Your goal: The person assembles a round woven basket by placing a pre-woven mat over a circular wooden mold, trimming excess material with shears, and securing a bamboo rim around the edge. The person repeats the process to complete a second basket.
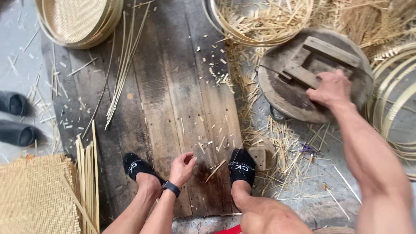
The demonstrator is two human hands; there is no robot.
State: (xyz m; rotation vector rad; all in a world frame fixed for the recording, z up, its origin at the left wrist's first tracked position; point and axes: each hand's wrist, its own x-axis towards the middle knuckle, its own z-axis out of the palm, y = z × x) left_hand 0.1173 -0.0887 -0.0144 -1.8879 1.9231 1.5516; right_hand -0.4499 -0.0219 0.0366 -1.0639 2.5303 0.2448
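My right hand (331, 89) reaches out to the right and grips the wooden crossbar on a round dark wooden disc (286, 93), which lies tilted on the floor among straw. My left hand (182, 168) hangs low between my two feet in black socks (135, 165) (242, 167). Its fingers are loosely curled and hold nothing. A black watch sits on that wrist. Both feet rest on a dark worn wooden board (164, 99) littered with bamboo chips.
A woven bamboo tray (76, 21) lies at the top left, thin bamboo strips (123, 60) beside it. A woven mat (32, 195) and more strips fill the bottom left. Bamboo hoops (392, 104) lie at right, another hoop (260, 26) with straw at top. Black shoes (15, 119) sit at left.
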